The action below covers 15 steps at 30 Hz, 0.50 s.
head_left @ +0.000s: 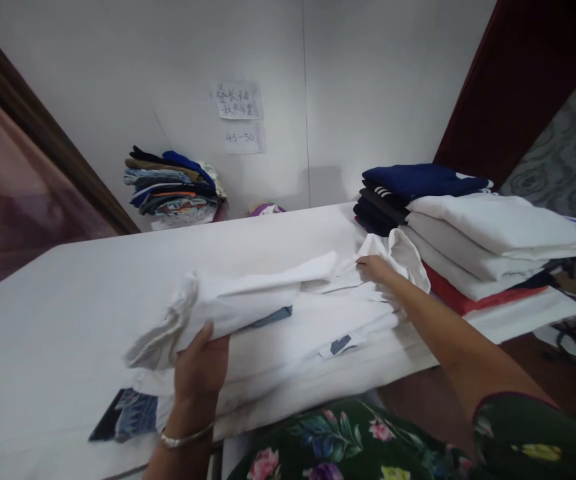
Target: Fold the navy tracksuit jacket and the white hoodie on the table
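Folded stack [473, 233], colourful pile [173, 187], wall notes [239, 101].
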Available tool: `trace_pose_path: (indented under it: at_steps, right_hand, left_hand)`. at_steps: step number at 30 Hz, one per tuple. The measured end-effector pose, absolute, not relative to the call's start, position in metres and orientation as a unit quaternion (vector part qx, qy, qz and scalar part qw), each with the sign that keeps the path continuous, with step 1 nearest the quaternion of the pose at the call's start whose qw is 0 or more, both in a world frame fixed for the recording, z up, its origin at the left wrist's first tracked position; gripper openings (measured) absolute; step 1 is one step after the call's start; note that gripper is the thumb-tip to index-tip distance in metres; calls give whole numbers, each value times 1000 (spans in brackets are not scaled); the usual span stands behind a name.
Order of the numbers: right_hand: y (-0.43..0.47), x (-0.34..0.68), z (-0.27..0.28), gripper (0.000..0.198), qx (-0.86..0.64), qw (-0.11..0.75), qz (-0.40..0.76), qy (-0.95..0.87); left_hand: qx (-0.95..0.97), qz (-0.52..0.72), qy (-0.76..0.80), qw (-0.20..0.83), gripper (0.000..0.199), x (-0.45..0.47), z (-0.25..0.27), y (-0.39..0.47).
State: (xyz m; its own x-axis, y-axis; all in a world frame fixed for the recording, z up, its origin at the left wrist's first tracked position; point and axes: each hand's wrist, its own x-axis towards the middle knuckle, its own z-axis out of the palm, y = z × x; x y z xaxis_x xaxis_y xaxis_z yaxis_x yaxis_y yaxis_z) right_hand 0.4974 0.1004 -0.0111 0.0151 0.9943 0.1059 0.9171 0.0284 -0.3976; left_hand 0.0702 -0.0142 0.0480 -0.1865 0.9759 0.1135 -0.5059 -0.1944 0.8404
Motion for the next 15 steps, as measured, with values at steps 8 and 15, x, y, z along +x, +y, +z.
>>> trace_pose_path:
  at_steps: [8,15]
  right_hand:
    - [89,509,-20,29,-693,217,70,-683]
    - [80,464,-12,66,-532,296,65,-790]
  left_hand:
    - [145,731,233,625,44,43,53,9]
    - [205,752,246,576,43,60,64,-10]
